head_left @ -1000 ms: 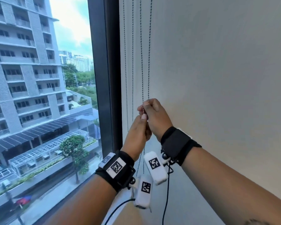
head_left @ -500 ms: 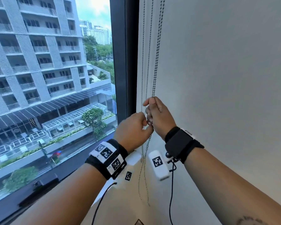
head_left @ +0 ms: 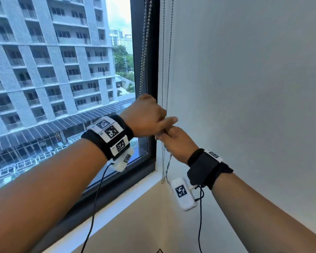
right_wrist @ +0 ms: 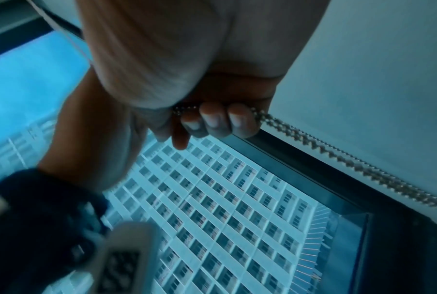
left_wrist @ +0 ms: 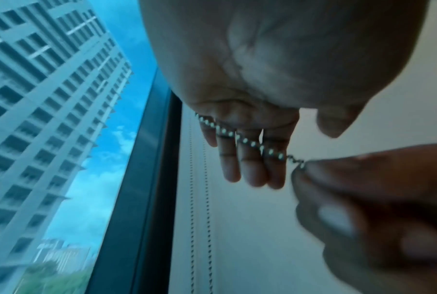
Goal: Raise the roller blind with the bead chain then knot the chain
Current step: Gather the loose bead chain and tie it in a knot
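Observation:
A silver bead chain (head_left: 144, 52) drops as a doubled strand in front of the dark window frame to my left hand (head_left: 146, 115). In the left wrist view the chain (left_wrist: 237, 137) lies across my left fingers (left_wrist: 247, 159), which are fairly straight. My right hand (head_left: 177, 143) sits just below and right of the left hand and touches it. Its fingers (right_wrist: 212, 121) are curled round the doubled chain (right_wrist: 337, 155), and its fingertips pinch the strand coming off the left fingers. A slack end (head_left: 164, 167) hangs below the right hand. The roller blind itself is out of view.
The window frame (head_left: 151, 70) stands just behind the hands, with the sill (head_left: 135, 198) below. A plain wall (head_left: 244, 88) fills the right side. Two thinner chain strands (head_left: 166, 61) hang against the wall. A tower block shows through the glass.
My left hand has gone up and to the left, over the right hand, and drawn the chain towards the window frame. The right hand has dropped slightly, still gripping the chain.

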Motion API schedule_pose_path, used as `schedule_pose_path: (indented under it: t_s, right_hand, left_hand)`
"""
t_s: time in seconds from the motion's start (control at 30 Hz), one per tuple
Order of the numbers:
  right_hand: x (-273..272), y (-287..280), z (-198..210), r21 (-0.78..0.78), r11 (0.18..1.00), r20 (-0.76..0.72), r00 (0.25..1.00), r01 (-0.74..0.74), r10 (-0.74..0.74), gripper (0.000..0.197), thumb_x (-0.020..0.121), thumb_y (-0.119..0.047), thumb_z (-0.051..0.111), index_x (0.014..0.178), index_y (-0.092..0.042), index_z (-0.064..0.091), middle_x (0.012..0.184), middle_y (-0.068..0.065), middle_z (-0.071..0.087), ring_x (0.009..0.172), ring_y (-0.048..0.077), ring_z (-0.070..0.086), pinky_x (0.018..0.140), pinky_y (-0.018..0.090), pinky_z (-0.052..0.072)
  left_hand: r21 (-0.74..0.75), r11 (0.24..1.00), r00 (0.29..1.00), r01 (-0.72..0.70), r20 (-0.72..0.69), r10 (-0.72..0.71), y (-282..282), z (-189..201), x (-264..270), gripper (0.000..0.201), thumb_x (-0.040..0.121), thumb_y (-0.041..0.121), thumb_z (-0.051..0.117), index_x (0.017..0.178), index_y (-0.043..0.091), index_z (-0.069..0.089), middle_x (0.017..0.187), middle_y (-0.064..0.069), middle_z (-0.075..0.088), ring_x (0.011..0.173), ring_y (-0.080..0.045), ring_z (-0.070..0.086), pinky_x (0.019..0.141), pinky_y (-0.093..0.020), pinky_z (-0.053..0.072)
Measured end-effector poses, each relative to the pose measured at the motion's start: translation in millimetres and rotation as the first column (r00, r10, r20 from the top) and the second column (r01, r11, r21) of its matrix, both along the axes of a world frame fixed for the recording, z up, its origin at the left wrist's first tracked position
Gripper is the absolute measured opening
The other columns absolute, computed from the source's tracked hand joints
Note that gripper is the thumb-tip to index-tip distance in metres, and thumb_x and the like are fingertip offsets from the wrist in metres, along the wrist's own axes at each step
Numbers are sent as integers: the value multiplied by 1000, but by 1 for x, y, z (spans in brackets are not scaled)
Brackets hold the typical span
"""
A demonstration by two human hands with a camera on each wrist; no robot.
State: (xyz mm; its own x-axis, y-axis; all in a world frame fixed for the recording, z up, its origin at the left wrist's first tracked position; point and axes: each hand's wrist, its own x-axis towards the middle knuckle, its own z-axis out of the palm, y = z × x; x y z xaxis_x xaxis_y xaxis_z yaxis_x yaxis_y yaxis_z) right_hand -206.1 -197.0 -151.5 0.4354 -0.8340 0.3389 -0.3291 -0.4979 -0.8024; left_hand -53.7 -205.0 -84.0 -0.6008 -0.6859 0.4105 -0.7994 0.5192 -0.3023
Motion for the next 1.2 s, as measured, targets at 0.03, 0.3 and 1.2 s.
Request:
schedule_pose_path:
  t_s: [0.03,0.3,1.2]
  right_hand:
    - [-7,2,7,44,999,75,997,1,-5,24,99,-11,51,76,-20,53,52,-15,48,44,0,42,53,19,30]
    - [-31,2,81,162,975,329,940,-151,91,9,80,-2,53,76,-10,56,59,9,41,46,17,33,48,26,29]
    - [3,11,156,-167,971,123,981,169,-150,23,95,-15,49,73,-14,55,49,-8,47,42,8,40,46,22,30]
  left_hand:
    - [16,1000,998,21,-67,-20,0,-1,7,68,93,71,20,61,22,56,57,5,56,66,-16,49,99,-40,35]
    - [-128,989,510,74,-847,-147,31,-17,14,32,84,22,70,69,7,46,64,-2,49,62,-11,42,63,-29,35]
    - [113,868,-473,483,-801,367,59,29,-52,26,96,-10,49,102,14,41,92,-11,54,60,-13,57,47,-17,51]
